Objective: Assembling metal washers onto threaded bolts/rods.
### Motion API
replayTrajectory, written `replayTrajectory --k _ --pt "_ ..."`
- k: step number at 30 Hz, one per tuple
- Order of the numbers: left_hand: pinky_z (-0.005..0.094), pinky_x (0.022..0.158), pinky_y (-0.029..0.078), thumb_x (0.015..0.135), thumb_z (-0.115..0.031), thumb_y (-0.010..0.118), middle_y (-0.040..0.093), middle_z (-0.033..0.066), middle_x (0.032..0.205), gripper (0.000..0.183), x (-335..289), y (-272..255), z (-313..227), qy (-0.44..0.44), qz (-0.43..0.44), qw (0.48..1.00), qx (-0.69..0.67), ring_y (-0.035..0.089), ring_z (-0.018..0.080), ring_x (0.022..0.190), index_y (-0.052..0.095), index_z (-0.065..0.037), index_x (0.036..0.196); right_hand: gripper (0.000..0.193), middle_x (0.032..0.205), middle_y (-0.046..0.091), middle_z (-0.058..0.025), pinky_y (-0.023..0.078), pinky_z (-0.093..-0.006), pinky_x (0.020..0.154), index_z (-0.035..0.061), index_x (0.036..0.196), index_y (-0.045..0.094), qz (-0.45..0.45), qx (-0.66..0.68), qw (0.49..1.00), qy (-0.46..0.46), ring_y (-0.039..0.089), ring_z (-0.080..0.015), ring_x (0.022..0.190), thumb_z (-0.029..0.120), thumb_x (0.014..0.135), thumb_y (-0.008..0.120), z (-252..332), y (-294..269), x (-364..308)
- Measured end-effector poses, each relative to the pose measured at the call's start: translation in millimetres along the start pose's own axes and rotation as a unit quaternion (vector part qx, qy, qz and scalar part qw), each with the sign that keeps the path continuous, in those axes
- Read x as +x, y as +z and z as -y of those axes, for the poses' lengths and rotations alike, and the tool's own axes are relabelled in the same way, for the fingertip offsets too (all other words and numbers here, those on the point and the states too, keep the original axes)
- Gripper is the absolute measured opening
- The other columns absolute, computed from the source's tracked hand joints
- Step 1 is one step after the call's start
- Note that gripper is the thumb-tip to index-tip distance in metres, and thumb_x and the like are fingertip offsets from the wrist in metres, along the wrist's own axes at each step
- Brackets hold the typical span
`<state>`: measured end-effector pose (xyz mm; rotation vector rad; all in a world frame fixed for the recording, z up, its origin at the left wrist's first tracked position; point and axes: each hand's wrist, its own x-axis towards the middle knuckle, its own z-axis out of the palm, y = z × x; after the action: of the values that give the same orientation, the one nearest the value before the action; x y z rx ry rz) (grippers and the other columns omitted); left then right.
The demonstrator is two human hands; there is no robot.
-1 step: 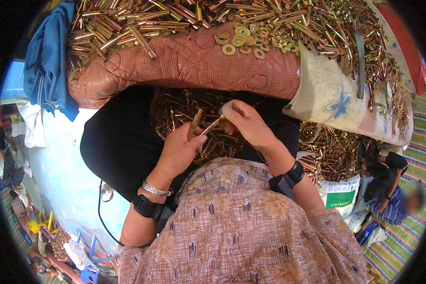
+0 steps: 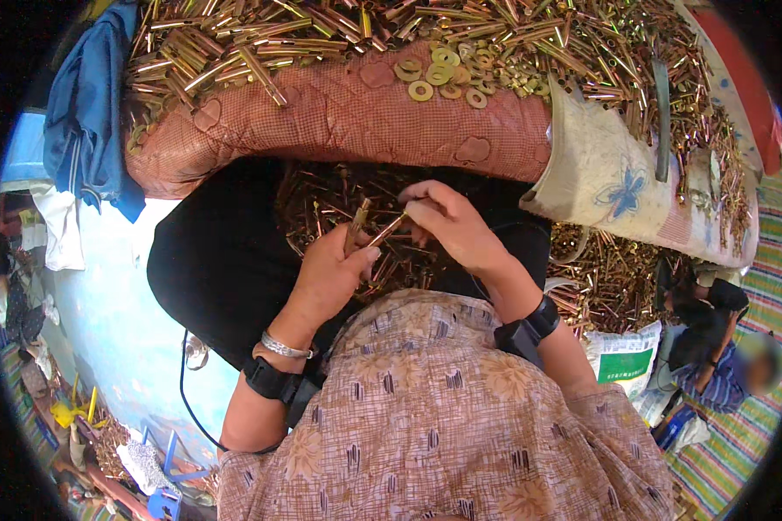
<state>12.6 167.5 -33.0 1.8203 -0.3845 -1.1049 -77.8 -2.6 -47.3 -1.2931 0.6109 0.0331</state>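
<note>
My left hand (image 2: 326, 273) is closed around a brass-coloured metal tube (image 2: 357, 224) that sticks up past its fingers. Between its thumb and fingers it also steadies the lower end of a thin, shiny metal rod (image 2: 388, 230), slanting up to the right. The thumb and fingertips of my right hand (image 2: 456, 233) pinch the rod's upper end; some of those fingers are hidden behind the hand. Beneath both hands, a heap of similar metal pieces (image 2: 321, 187) lies between my dark-clothed legs.
A reddish quilted pad (image 2: 339, 126) borders a big pile of metal tubes (image 2: 261, 52), with flat washers (image 2: 420, 90) at its edge. Right of me are a pale cloth (image 2: 591, 165), more metal parts (image 2: 617, 286) and a white-green sack (image 2: 626, 360). Another person (image 2: 721, 365) sits at far right.
The fingers of my right hand have shifted slightly at the rod's upper end, its index finger lifting and its thumb showing more. My left hand stays in place.
</note>
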Motion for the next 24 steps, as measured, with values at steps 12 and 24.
replayTrajectory --k 12,24 --pt "0.0264 0.052 0.040 0.080 -0.011 0.058 0.055 0.0044 0.063 0.015 -1 1 -5 0.016 0.016 0.999 0.027 0.051 0.0120 0.055 0.053 0.002 0.085 0.019 0.069 0.051 -0.0008 0.040 -0.0238 0.054 0.0020 0.093 0.053 -0.018 -0.320 0.942 -0.097 0.048 -0.0072 0.061 0.020 0.086 0.055 -1 -4 6" --pt "0.0271 0.054 0.041 0.081 -0.011 0.057 0.057 0.0054 0.064 0.014 2 3 -10 0.019 0.011 0.998 0.055 0.053 0.0131 0.057 0.053 0.002 0.085 0.018 0.063 0.050 -0.0054 0.040 -0.0279 0.053 0.0011 0.087 0.055 -0.007 -0.157 0.988 0.014 0.049 -0.0107 0.058 0.019 0.083 0.058 12 -5 3"
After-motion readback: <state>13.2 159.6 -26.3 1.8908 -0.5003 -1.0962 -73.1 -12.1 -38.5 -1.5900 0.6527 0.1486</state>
